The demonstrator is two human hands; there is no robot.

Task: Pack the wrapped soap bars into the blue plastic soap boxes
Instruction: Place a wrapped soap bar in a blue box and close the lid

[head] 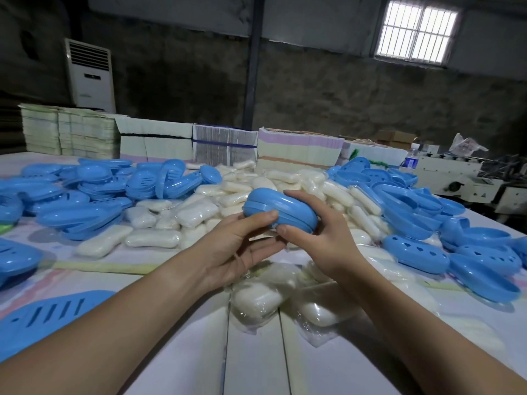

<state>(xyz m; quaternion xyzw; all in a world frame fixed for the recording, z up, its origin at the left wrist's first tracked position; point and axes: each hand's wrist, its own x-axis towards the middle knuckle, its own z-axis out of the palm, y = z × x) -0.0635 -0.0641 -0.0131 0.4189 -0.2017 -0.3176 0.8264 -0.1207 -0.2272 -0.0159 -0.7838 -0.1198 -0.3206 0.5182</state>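
Note:
A closed blue soap box is held in the air above the table's middle, tilted, with both halves pressed together. My left hand grips its left end, thumb on top and fingers underneath. My right hand clasps its right end, with the fingers curled over the far side. Behind and below the box lies a big heap of white wrapped soap bars. More wrapped bars lie under my wrists. Whether a bar is inside the held box is hidden.
Piles of open blue box halves cover the table's left; more blue halves fill the right. A slotted blue lid lies near left. Stacked flat cartons line the far edge. A water bottle and a machine stand at right.

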